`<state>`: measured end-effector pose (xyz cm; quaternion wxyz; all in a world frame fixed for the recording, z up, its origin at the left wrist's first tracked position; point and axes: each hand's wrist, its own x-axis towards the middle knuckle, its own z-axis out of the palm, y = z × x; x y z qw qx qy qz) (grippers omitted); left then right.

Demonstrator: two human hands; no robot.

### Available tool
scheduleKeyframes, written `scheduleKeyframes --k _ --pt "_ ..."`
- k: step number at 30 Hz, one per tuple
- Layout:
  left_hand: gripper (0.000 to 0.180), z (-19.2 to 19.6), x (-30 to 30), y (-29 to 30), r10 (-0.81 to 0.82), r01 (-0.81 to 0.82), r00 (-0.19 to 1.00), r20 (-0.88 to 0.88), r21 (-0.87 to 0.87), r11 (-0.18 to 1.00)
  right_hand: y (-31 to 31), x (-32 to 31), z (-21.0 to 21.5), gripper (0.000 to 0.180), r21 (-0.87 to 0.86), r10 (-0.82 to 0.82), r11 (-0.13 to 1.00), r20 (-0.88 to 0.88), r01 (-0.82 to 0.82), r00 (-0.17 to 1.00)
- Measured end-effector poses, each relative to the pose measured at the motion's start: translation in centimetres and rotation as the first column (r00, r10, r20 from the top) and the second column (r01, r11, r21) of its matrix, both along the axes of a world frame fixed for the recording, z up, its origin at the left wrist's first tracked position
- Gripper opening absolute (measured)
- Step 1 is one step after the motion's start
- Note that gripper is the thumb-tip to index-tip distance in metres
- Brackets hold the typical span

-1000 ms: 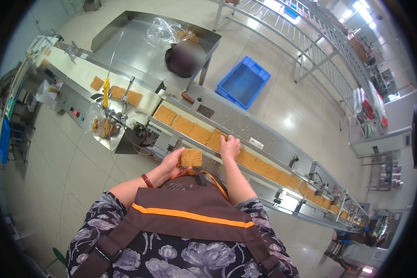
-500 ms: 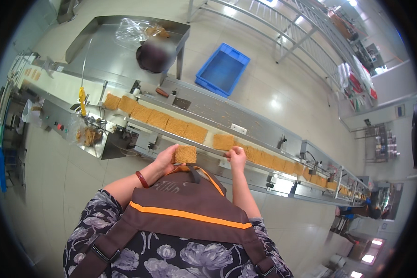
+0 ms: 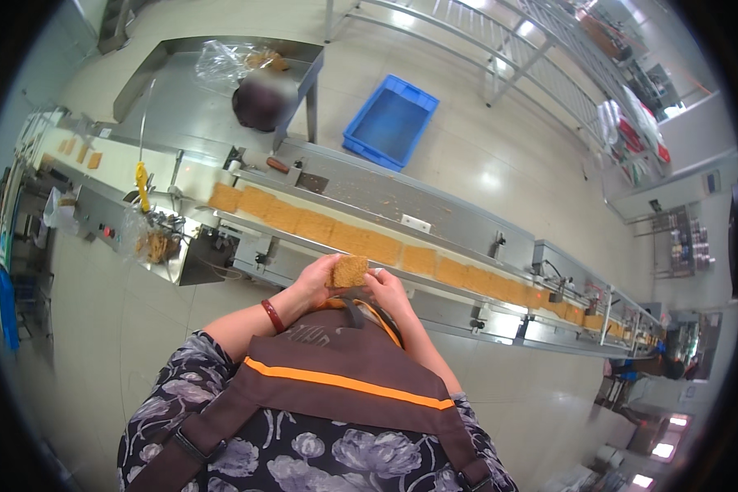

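Brown small pieces [image 3: 95, 160]: lying spaced apart on pale belt [image 3: 119, 170], near conveyor's left end.
Yellow handle [image 3: 143, 187]: joined to a thin rod, at conveyor's near edge.
Clear bag [image 3: 149, 232]: holding brown scraps, just off conveyor's near edge.
Steel table [image 3: 160, 90]: standing beyond conveyor's far edge, with clear wrap [image 3: 217, 59] along its own far edge.
Left hand [image 3: 312, 284]: gripping brown slab, with red bracelet [image 3: 272, 316] around wrist.
Brown slab [image 3: 350, 271]: held up between both hands, near conveyor's near edge.
Right hand [image 3: 389, 293]: curled, with fingertips at held slab's right edge; cannot tell whether pinching it.
Blue crate [image 3: 390, 123]: resting on floor beyond conveyor's far edge.
Slab row [image 3: 472, 279]: running lengthwise between conveyor's near and far edges, toward its right end.
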<state>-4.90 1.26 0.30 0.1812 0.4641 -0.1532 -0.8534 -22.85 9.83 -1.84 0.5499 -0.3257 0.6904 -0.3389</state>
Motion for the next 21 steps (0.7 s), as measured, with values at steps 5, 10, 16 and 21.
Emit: scheduleKeyframes --k 5,10,16,21 --pt "0.025 -0.5 2.3 0.1 0.083 -0.083 0.996 0.034 -0.004 0.997 -0.7 1.3 -0.2 0.036 0.004 -0.012 1.000 0.055 0.012 0.998" --pt "0.024 -0.9 4.5 0.1 0.118 -0.117 0.992 0.051 -0.019 0.993 -1.9 3.1 -0.8 0.032 -0.002 0.019 1.000 0.098 -0.019 0.995" --pt "0.027 -0.5 6.8 -0.4 0.202 -0.202 0.979 0.030 -0.017 0.979 -3.3 5.0 -1.2 0.022 0.024 -0.016 1.000 0.267 0.010 0.963" --pt "0.027 -2.6 10.2 -1.2 0.294 -0.294 0.956 0.021 -0.012 0.956 -6.2 6.3 -0.9 0.011 0.108 -0.272 0.962 0.473 0.251 0.838"
